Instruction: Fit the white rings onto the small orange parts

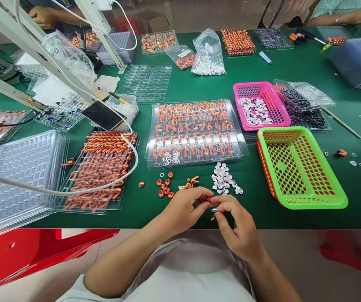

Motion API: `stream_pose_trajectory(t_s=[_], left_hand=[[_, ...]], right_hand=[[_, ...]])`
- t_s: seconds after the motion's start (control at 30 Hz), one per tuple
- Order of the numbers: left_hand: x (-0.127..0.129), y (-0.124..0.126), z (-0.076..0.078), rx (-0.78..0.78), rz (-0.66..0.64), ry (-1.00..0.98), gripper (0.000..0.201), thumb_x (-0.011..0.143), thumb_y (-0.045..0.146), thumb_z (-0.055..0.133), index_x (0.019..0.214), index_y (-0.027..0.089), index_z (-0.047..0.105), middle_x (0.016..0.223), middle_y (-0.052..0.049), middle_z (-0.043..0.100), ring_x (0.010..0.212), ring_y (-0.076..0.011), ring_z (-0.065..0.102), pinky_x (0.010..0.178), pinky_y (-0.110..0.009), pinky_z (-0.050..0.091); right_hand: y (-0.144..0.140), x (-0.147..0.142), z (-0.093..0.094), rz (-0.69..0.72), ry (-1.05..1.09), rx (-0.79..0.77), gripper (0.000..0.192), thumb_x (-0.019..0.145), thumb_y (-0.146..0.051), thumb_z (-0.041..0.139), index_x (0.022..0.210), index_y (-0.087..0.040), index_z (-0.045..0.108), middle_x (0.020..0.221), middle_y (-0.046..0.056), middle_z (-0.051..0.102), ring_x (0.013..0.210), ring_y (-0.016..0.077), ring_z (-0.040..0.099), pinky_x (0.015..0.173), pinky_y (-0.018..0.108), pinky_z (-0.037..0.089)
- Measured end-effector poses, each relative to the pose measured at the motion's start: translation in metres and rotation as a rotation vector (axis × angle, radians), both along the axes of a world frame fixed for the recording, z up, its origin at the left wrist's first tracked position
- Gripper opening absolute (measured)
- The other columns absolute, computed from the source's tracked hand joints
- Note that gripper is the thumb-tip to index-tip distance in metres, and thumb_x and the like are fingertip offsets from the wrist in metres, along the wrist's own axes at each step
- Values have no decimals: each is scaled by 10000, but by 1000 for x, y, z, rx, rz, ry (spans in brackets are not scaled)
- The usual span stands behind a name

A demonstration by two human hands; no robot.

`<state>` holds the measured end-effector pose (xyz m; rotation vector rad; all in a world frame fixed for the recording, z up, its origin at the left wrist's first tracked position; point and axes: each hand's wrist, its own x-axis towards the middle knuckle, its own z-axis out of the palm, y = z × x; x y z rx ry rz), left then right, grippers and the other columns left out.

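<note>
Close to the table's front edge, my left hand (pixel 186 209) pinches a small orange part (pixel 211 200), mostly hidden by the fingers. My right hand (pixel 238 228) meets it there, with a small white round cap (pixel 214 210) between thumb and finger. A yellow-tipped bit (pixel 212 217) shows just under the fingers. Just beyond my hands lie a pile of white round caps (pixel 222 178), several orange cups (pixel 164 187) and a few orange curved pieces (pixel 189 183). Farther back is a clear tray (pixel 150 147) with rows of orange curved parts and some white rings.
A green basket (pixel 340 201) and a pink basket (pixel 237 90) with white pieces stand right. Left are a tray of orange parts (pixel 95 180), stacked clear trays (pixel 23 167), a phone (pixel 103 115) and a white cable (pixel 105 186). Co-workers' hands (pixel 43 16) appear at the back.
</note>
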<state>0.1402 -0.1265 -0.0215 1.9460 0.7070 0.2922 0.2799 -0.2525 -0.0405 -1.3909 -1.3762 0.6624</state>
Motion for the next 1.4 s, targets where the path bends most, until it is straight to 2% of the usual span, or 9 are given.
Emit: stream_pose_trajectory(t_s=[0.17,0.27,0.4,0.6,0.8,1.03,1.4], left_hand=[[-5,1,-1,-172,51,-49,135,833,235,675,953,178,696,873,-28,741,745,-146,670,688,-243,538],[-8,-2,-2,-265,91,-71,176,815,274,704,962,177,705,899,-45,737,783,-165,674,704,-259,549],[-8,-7,-4,-292,51,-126,177,846,259,678,1007,191,706,891,-40,735,807,-166,685,745,-267,549],[-5,-10,-2,-162,-8,-156,151,859,198,661,1004,190,703,847,-27,732,764,-146,679,733,-251,535],[-4,-10,-2,-5,-20,-167,156,858,159,651,1007,185,691,842,-26,726,770,-141,679,706,-234,526],[-6,-9,-6,80,-38,-191,174,860,158,647,1030,169,684,844,-40,722,775,-146,672,702,-242,529],[-5,-7,-6,218,-90,-195,174,881,150,613,1042,188,665,848,-39,732,762,-157,658,690,-267,523]], right_hand=[[-4,11,5,-21,204,-164,83,966,-191,458,936,-232,524,1038,57,612,983,201,588,842,327,466],[-3,18,10,-33,240,-239,87,967,-236,475,907,-226,537,935,34,587,888,185,572,793,305,447],[4,20,11,28,273,-328,116,948,-244,510,844,-211,546,842,14,567,786,164,539,722,284,424],[6,16,7,-4,318,-370,126,923,-251,549,807,-202,550,812,9,579,778,165,550,714,283,417],[7,17,12,-11,247,-372,121,917,-219,515,799,-202,534,800,1,561,741,150,523,693,274,409],[11,19,20,1,116,-399,130,896,-184,509,767,-202,511,760,-10,546,702,140,510,639,256,393],[15,17,21,4,43,-424,142,880,-152,506,748,-204,498,740,-4,557,684,144,518,628,256,403]])
